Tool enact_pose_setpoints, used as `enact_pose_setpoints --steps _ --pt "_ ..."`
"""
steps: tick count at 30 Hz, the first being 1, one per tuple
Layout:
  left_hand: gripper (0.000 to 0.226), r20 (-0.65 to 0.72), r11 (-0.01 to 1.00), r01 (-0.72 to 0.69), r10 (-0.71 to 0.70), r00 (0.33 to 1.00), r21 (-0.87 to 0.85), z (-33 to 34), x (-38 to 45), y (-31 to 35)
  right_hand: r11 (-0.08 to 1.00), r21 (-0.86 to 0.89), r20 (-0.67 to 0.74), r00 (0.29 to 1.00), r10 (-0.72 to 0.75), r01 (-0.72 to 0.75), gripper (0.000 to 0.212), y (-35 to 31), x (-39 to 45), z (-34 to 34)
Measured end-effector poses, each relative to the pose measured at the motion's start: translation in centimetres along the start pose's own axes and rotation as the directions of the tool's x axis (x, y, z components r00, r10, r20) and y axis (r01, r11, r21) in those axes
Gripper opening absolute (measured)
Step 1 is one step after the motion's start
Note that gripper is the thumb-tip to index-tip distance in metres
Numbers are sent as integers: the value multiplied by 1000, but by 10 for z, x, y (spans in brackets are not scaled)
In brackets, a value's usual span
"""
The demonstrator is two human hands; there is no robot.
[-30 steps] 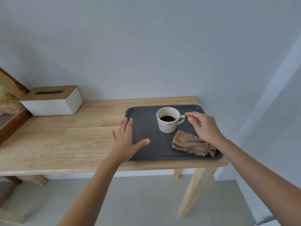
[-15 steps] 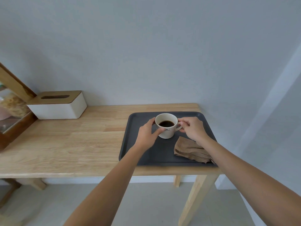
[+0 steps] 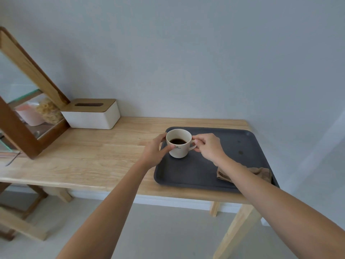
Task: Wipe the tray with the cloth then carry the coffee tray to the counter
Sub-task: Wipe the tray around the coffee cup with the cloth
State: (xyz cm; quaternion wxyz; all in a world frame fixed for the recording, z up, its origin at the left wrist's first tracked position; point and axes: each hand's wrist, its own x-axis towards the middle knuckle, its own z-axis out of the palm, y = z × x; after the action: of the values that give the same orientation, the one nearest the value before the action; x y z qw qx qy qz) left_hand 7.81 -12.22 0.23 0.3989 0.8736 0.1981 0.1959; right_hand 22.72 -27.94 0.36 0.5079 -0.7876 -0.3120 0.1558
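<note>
A dark grey tray (image 3: 197, 172) lies on the right end of a light wooden table (image 3: 97, 157). A white cup of black coffee (image 3: 179, 144) is over the tray's far left corner, held by both hands. My left hand (image 3: 155, 151) wraps its body from the left. My right hand (image 3: 209, 148) pinches the handle. Whether the cup touches the tray or is just above it, I cannot tell. A crumpled brown cloth (image 3: 261, 173) lies at the tray's near right corner, partly hidden by my right forearm. Small dark spots (image 3: 240, 152) mark the tray's right side.
A white tissue box (image 3: 92, 115) with a wooden lid stands at the back left against the wall. A wooden-framed mirror (image 3: 28, 101) leans at the far left. The table's right edge is close beyond the tray. Pale floor lies below.
Both hands closed on the cup half a second ago. The cup now stands nearer the tray's far left corner, and the view has shifted so the table sits further right.
</note>
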Motion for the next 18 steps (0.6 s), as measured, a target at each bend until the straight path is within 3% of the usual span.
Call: enact_pose_setpoints --steps 5,8,10,12,15,18 --pt "54 0 1000 12 -12 1000 -29 -1 -7 -5 1000 -23 8 1000 -1 1 27 -1 -2 5" --pt "55 17 1000 19 -19 1000 -21 3 -13 -2 992 -115 98 994 -46 57 30 -3 -5 -2" --pt "71 3 995 65 -66 998 78 14 -22 0 964 -235 229 971 -68 123 40 -2 -11 -14" --pt "95 -48 946 212 -206 977 244 31 -40 7 943 -293 310 949 -60 155 50 3 -22 -34" --pt "115 -80 858 310 -304 949 410 59 -66 27 863 -457 299 951 -77 213 50 26 -45 -73" --pt "133 -101 787 349 -349 932 509 79 -75 35 775 -608 311 950 36 170 46 50 -71 -103"
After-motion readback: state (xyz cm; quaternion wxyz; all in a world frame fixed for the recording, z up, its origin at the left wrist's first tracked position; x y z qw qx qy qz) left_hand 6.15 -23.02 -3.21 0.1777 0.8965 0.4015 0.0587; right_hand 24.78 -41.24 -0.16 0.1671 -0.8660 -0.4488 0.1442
